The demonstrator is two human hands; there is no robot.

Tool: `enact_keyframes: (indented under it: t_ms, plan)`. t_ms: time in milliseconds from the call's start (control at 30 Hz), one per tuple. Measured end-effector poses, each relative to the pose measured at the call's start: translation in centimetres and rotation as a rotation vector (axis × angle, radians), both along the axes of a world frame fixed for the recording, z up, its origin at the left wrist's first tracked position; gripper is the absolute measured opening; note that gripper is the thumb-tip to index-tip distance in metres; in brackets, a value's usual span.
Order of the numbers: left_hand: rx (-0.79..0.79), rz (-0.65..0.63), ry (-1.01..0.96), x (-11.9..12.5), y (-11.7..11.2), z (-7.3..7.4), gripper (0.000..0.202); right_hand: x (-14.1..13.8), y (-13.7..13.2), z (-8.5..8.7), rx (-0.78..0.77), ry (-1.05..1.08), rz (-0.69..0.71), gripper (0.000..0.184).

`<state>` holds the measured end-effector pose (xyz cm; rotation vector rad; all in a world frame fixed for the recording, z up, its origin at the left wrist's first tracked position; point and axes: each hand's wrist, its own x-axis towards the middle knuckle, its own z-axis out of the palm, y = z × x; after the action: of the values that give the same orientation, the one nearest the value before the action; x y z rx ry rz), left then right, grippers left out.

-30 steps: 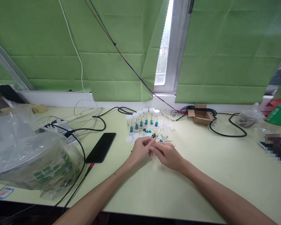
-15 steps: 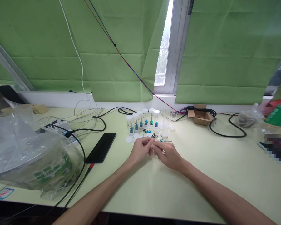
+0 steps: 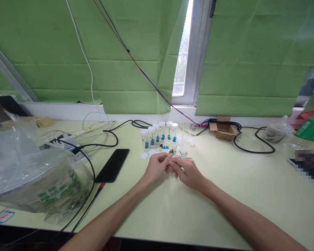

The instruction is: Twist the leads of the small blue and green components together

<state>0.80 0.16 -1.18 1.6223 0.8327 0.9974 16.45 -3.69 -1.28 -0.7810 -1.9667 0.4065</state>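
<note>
Over the tabletop (image 3: 157, 216), your left hand (image 3: 158, 166) and right hand (image 3: 188, 171) meet at the fingertips; whether they grip anything cannot be told. A blue part (image 3: 165, 147) lies just beyond them, before the upright capped vials (image 3: 163, 136).

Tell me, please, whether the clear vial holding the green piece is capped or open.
The vial is capped: a white lid covers its top, and the green piece shows through its clear wall.

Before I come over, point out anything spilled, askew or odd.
No spill shows. Red and blue wires slant across the green blind, seemingly makeshift; a small blue part lies loose near capped tubes holding similar ones.
</note>
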Motion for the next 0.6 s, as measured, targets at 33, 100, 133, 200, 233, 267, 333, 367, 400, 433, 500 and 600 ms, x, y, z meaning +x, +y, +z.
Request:
enact_keyframes:
  t_ms: [33, 100, 133, 200, 233, 267, 333, 367, 400, 433, 500, 600]
  plan:
    - [-0.002, -0.002, -0.005, 0.01, 0.03, -0.02, 0.038, 0.03, 0.05, -0.04, -0.008, 0.000, 0.002, 0.027]
    - [-0.013, -0.003, -0.016, 0.00, 0.07, -0.03, 0.038, 0.09, 0.15, -0.15, -0.021, -0.001, 0.003, 0.027]
    - [-0.022, -0.002, -0.020, -0.01, 0.08, -0.02, 0.038, 0.12, 0.19, -0.22, -0.026, -0.003, 0.003, 0.027]
    - [-0.038, 0.000, -0.029, -0.04, 0.06, 0.02, 0.038, 0.15, 0.23, -0.30, -0.027, -0.009, 0.005, 0.028]
    - [-0.046, 0.001, -0.032, -0.05, 0.04, 0.06, 0.038, 0.15, 0.22, -0.30, -0.023, -0.012, 0.004, 0.028]
    - [-0.053, 0.002, -0.034, -0.07, 0.02, 0.10, 0.038, 0.13, 0.19, -0.28, -0.015, -0.015, 0.003, 0.028]
    - [-0.067, 0.010, -0.038, -0.10, -0.03, 0.22, 0.039, 0.08, 0.12, -0.16, 0.006, -0.014, 0.004, 0.026]
    - [-0.074, 0.016, -0.039, -0.10, -0.06, 0.28, 0.039, 0.05, 0.09, -0.10, 0.015, -0.012, 0.007, 0.024]
    - [-0.081, 0.021, -0.040, -0.10, -0.08, 0.33, 0.038, 0.03, 0.07, -0.05, 0.021, -0.008, 0.013, 0.023]
    - [-0.087, 0.025, -0.040, -0.10, -0.09, 0.39, 0.038, 0.01, 0.07, -0.03, 0.023, -0.004, 0.020, 0.022]
    - [-0.096, 0.028, -0.040, -0.10, -0.13, 0.49, 0.038, 0.01, 0.11, -0.06, 0.022, 0.004, 0.028, 0.021]
    - [-0.101, 0.018, -0.041, -0.11, -0.21, 0.63, 0.038, 0.04, 0.23, -0.24, 0.027, 0.017, 0.024, 0.020]
